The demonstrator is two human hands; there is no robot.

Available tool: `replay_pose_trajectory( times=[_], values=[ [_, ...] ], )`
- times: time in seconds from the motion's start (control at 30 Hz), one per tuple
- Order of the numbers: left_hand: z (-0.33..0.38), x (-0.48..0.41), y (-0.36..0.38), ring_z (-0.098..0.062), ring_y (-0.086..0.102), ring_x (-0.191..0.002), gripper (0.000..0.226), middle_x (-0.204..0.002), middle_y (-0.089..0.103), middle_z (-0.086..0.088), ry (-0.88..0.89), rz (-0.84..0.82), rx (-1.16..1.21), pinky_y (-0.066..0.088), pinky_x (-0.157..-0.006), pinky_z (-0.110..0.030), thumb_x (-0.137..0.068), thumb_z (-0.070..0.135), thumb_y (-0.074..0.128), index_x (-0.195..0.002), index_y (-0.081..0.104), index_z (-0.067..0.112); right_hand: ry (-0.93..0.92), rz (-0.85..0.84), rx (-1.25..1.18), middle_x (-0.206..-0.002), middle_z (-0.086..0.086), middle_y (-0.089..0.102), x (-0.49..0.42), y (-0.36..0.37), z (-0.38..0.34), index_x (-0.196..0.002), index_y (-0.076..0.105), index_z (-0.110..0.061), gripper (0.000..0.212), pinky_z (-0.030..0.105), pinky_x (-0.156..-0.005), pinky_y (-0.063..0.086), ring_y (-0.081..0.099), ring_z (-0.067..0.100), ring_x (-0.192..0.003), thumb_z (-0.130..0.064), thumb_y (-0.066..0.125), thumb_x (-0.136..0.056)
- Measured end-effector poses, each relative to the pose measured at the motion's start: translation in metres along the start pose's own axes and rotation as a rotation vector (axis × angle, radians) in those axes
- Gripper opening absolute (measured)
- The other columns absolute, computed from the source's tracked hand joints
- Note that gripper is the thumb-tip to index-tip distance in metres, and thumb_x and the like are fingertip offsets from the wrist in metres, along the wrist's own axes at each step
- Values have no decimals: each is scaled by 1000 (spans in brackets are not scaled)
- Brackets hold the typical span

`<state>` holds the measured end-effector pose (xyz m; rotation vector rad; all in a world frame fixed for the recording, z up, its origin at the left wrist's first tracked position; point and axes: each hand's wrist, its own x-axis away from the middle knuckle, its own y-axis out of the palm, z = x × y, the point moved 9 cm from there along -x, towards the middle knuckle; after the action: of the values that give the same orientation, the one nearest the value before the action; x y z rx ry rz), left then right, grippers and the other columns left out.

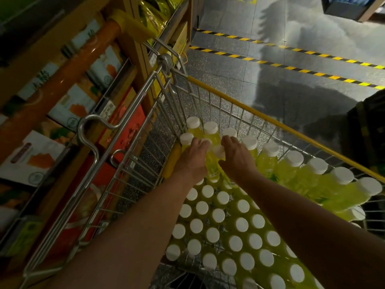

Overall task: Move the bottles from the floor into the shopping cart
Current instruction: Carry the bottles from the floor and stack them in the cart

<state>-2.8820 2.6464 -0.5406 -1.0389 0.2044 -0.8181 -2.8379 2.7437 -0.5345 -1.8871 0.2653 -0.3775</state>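
The held bottles (pixel 211 163), yellow-green with white caps, are gripped by left hand (pixel 193 156) and right hand (pixel 238 158), fingers of both curled round them near the caps, low in the far corner of the shopping cart (pixel 270 120). The packed bottles (pixel 218 215) are stood upright, cap beside cap; the corner gap is judged the intended slot.

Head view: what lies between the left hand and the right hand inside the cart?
The head view shows yellow-green bottles with white caps filling the gap between the left hand and the right hand.
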Motion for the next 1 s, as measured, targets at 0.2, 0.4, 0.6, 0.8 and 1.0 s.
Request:
replay_pose_trajectory(
  times=[0.2,0.4,0.6,0.8,1.0],
  values=[
    [-2,6,-14,-32,48,-110,55,-129,37,-7,-39,41,-65,46,-79,-42,-80,9,61,-131,42,19,-4,-19,42,-119,11,50,5,-13,-2,-131,41,-11,66,30,-68,41,56,28,-102,-20,77,-75],
    [8,37,-42,-31,46,-117,39,-125,45,-9,-150,-41,-221,42,-93,-42,-87,25,57,-124,49,18,-60,-54,191,-112,8,54,23,-45,-28,-124,46,-13,41,29,-64,38,56,25,-100,-26,60,-88],
    [31,125,-85,-28,57,-105,26,-118,59,-7,-317,97,-264,46,-84,-36,-91,27,56,-113,61,14,-226,-189,393,-120,9,58,74,-69,-74,-120,54,-14,34,32,-74,46,58,29,-110,-22,54,-87],
    [39,270,-89,-23,60,-79,11,-81,54,-3,-530,208,-288,47,-62,-32,-87,22,60,-96,60,15,-532,-196,510,-131,9,52,182,-73,-149,-130,47,-12,42,36,-81,46,53,29,-118,-31,51,-93],
    [29,448,-101,-22,61,-84,19,-91,61,-5,-778,259,-251,48,-66,-29,-89,36,57,-90,63,17,-881,-192,552,-115,7,63,324,-63,-257,-116,61,-15,33,38,-85,50,61,29,-106,-33,54,-89]
  ],
)
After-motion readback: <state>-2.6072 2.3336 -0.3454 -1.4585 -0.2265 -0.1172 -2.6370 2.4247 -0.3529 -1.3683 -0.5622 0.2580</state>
